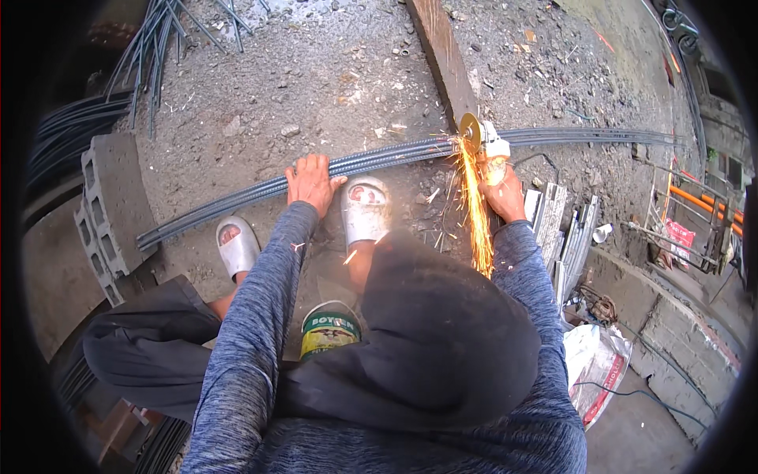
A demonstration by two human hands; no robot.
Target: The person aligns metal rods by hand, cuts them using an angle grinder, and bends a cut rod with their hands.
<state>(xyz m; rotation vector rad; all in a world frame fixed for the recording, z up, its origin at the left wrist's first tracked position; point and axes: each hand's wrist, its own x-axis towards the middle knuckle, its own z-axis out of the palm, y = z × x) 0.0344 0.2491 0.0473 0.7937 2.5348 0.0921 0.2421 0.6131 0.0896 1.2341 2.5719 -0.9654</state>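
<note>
Left hand (pixel 313 188) is clamping down on the rebar bundle (pixel 387 155); right hand (pixel 504 197) is gripping a sparking angle grinder (pixel 493 147) against it. Paint can (pixel 328 335) is sitting behind the left hand, can't tell what's inside. Gravelly ground (pixel 268 87) is stretching ahead of both hands, wooden beam (pixel 442 62) splitting it.

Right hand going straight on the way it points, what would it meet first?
Beyond the grinder it holds, the right hand would probably meet the steel bars first, though depth is unclear.
</note>
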